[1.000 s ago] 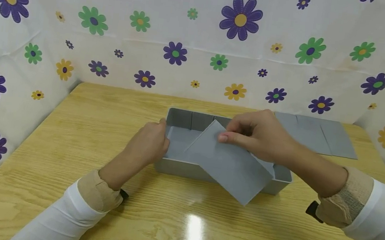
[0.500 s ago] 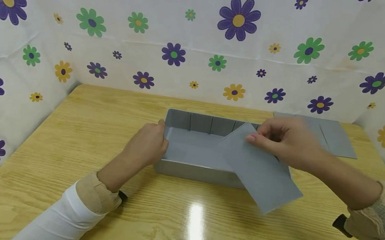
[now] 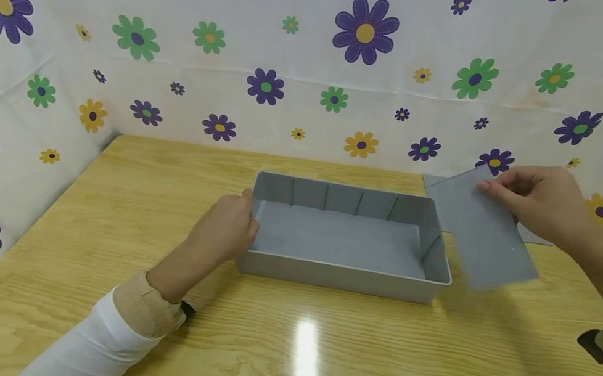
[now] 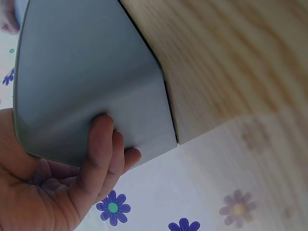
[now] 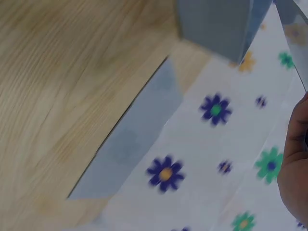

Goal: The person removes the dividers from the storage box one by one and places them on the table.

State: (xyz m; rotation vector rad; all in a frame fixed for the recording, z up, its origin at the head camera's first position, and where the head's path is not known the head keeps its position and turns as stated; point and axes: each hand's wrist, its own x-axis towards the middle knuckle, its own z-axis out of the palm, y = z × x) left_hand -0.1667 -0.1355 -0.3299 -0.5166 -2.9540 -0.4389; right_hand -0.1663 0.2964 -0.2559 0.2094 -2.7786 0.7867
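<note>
A long grey open-topped box [image 3: 341, 276] stands on the wooden table, its inside bare and its walls grooved. My left hand [image 3: 224, 226] grips the box's left end wall; in the left wrist view the fingers [image 4: 100, 144] lie against the outside of the grey wall [image 4: 86, 72]. To the right of the box, my right hand [image 3: 548, 200] pinches a flat grey panel [image 3: 483, 230] by its upper edge and holds it tilted in the air. Only part of the right hand [image 5: 294, 168] shows in the right wrist view, at the edge.
More flat grey panels [image 3: 536, 236] lie at the table's back right, mostly hidden behind the held panel; they show as a grey strip [image 5: 130, 139] in the right wrist view. A flower-printed cloth [image 3: 207, 84] rises behind the table [image 3: 170, 167].
My right hand has carried the grey panel from over the box to the right, beyond the box's end, and raised it. The left hand keeps its grip on the box.
</note>
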